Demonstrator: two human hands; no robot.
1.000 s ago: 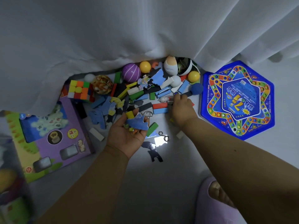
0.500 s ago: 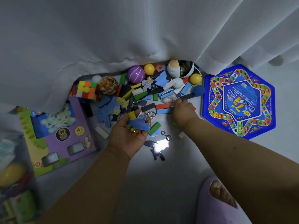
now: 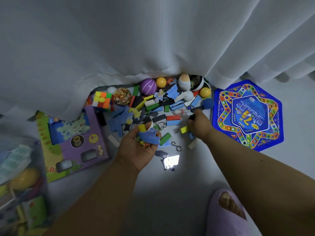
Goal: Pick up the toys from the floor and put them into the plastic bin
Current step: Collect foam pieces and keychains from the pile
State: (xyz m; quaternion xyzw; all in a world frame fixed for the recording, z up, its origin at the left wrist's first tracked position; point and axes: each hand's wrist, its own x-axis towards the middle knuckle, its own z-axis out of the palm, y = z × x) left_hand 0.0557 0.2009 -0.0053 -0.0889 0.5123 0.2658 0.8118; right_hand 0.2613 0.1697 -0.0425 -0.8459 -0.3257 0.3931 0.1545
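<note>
Compared with a second earlier, the right hand (image 3: 198, 122) had drawn back slightly from the red domino block (image 3: 173, 117) toward a yellow block (image 3: 185, 129), while the left hand (image 3: 142, 147) stayed palm-up over the floor (image 3: 162, 201). Its grip was curled loosely round a blue foam puzzle piece (image 3: 150, 137), with a yellow domino block (image 3: 142, 127) under the thumb and a few small beads in the palm. The right hand's fingers were bent down into the pile, pinching something small and dark beside a blue-headed toy microphone (image 3: 207, 103); what exactly it held could not be made out.

Toys lay heaped on the floor against the hem of a white curtain (image 3: 153, 40): a speed cube (image 3: 103, 101), a purple striped ball (image 3: 148, 86), yellow balls, a patterned ball (image 3: 122, 98), coloured domino blocks and blue foam pieces. Two metal ring puzzles (image 3: 176, 145) lay near the left hand's fingertips. A purple game box (image 3: 73, 142) sat to the left of the pile, and a blue hexagonal game board (image 3: 247, 114) to the right. The clear plastic bin (image 3: 18, 176) stood at the far left edge, already holding a yellow ball and other items, blurred. A foot in a lilac slipper (image 3: 223, 217) showed at the bottom.
</note>
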